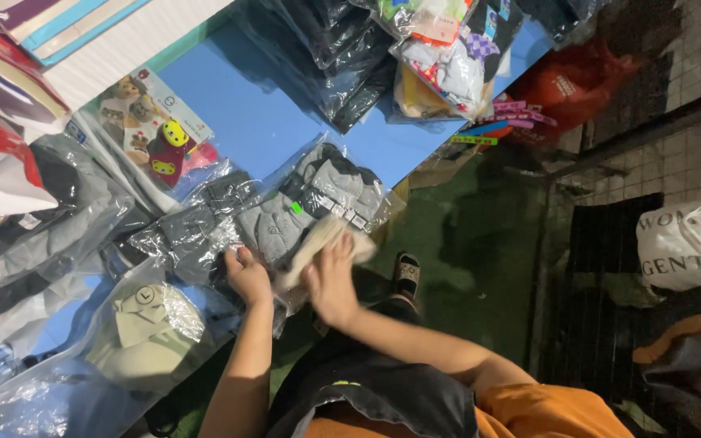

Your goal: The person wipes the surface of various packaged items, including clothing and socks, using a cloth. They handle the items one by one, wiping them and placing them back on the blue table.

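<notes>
The left hand [247, 274] is resting curled on a clear plastic bag of grey clothing [273, 229] at the near edge of the blue surface [245, 113], its fingers bent in against the plastic; whether it is pinching the bag or only pressing on it cannot be told. The right hand [330, 280] is closing around a cream-coloured folded cloth [318, 243], holding it at its near end. The cloth is lying with its long axis slanting from the hands up and to the right, its far end pointing toward the surface's edge, over the bag of grey garments and just beside a second bag of grey and black clothing [338, 191]. To the left, a bag holding a beige cap [144, 324] is lying near the left forearm. Farther up the surface, a flat packet with cartoon figures [152, 130] is lying well apart from the hands, and dark bagged garments [342, 57] are piling at the far end.
</notes>
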